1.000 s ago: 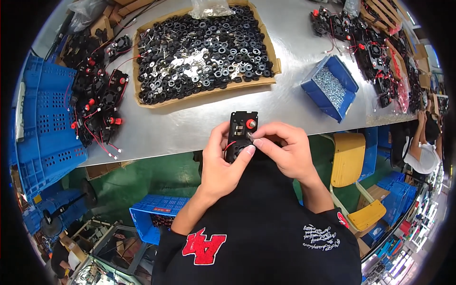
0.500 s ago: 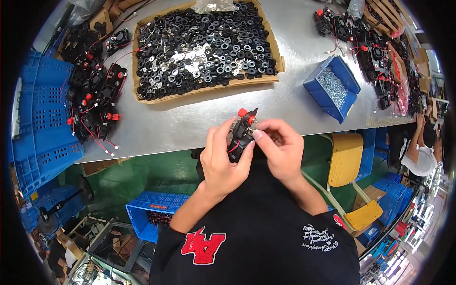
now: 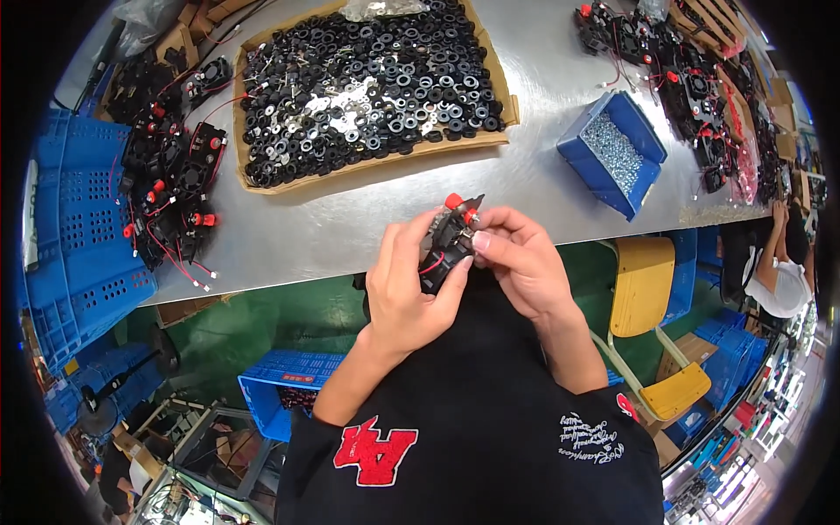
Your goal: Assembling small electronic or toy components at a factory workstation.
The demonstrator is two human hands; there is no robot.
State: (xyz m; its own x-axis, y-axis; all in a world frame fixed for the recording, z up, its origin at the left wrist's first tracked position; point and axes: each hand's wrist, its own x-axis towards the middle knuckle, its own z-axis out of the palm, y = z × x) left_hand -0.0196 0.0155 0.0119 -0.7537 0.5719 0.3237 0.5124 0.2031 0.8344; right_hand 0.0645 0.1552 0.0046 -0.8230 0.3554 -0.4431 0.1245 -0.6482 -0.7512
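A small black assembly [image 3: 444,249] with red round knobs and a thin red wire is held in front of my chest, just off the table's near edge. Around its left side and underside wrap the fingers and thumb of my left hand [image 3: 409,284]. My right hand [image 3: 528,267] is closed in a pinch at the assembly's right side, thumb and forefinger together at a small metal part; what exactly lies between the fingertips is too small to make out. Beyond my hands lies a shallow cardboard tray [image 3: 376,164] full of black rings, washers and small metal pieces.
A blue bin [image 3: 599,179] of small silvery screws stands right of the tray. Similar black assemblies [image 3: 179,171] with fans and wires pile up at left beside a blue crate [image 3: 83,236]; more [image 3: 696,96] lie far right. A yellow chair [image 3: 643,284] stands right; another person [image 3: 779,284] sits beyond.
My right hand has shifted slightly and its wrist has turned, while the thumb and forefinger stay at the assembly. The left hand keeps its hold. The whole view has moved a little.
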